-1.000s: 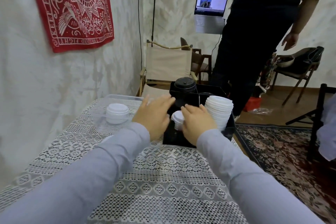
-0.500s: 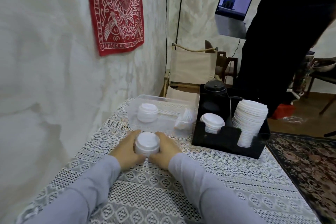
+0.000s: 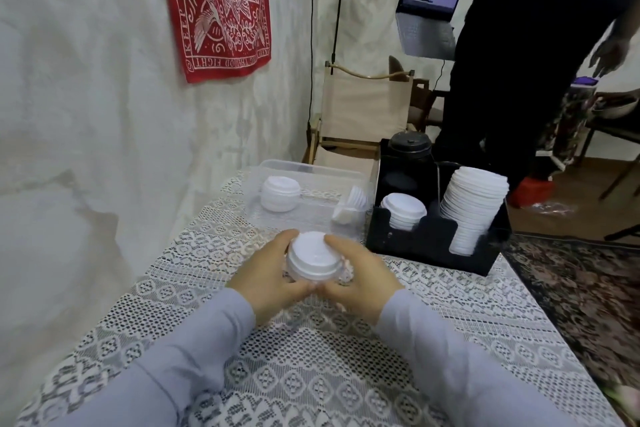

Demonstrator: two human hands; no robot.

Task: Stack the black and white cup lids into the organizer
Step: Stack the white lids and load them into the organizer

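Lids [image 3: 313, 257] between left hand [image 3: 272, 279], right hand [image 3: 362, 279]

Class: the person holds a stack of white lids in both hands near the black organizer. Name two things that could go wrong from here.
1. The held stack of white lids is gripped only at its sides by the left hand and right hand; lids might slip apart when lifted.
2. The tall white stack in the organizer rises above its wall and leans; a bump could topple it.

left hand [image 3: 266, 276] and right hand [image 3: 360, 279] withdrawn from the organizer [image 3: 433, 243], now gripping a short stack of white lids [image 3: 311, 255] between them, toward the counter's left edge
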